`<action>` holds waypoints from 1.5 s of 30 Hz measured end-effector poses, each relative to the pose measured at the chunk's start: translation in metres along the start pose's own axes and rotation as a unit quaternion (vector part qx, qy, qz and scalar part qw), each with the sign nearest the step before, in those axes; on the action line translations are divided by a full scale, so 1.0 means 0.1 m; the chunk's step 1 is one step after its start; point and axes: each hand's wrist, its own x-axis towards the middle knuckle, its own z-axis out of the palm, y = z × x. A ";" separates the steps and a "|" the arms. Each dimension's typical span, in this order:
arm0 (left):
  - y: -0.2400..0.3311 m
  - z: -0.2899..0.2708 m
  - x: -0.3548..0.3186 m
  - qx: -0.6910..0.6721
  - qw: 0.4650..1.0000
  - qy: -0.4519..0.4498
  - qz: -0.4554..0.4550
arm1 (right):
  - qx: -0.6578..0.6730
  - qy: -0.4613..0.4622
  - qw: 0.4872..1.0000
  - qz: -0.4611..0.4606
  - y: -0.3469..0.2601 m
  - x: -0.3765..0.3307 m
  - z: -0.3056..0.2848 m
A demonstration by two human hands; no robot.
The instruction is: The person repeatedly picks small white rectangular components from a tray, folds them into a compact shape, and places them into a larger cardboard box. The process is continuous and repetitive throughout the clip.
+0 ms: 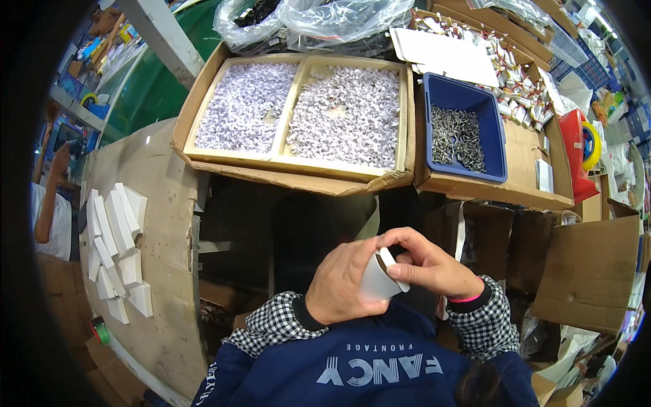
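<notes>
My left hand and my right hand meet close in front of my chest, both gripping one small white box. The left hand wraps the box's body from the left. The right hand's thumb and fingers pinch its open top flap. Checked cuffs and a dark blue top show below the hands. Beyond the hands stands a shallow cardboard tray with two compartments, each full of small pale folded pieces. To its right a blue bin holds several small dark metal parts.
Several folded white boxes lie stacked on a board at the left. Clear plastic bags sit behind the tray. A red tape dispenser and cardboard cartons stand at the right. Another person is at the far left.
</notes>
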 end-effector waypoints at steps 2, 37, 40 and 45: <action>-0.01 -0.01 0.01 0.008 1.000 0.022 0.013 | 0.043 0.003 0.999 0.016 0.01 0.02 0.02; -0.03 0.06 -0.04 -0.039 0.999 0.018 -0.018 | 0.042 0.173 0.984 -0.012 0.18 -0.17 0.21; -0.03 0.07 -0.05 -0.062 0.997 0.022 -0.046 | -0.009 0.220 0.969 -0.108 0.27 -0.14 0.30; -0.02 0.09 -0.08 -0.080 0.992 0.037 -0.092 | -0.309 0.275 0.871 -0.267 0.40 -0.16 0.38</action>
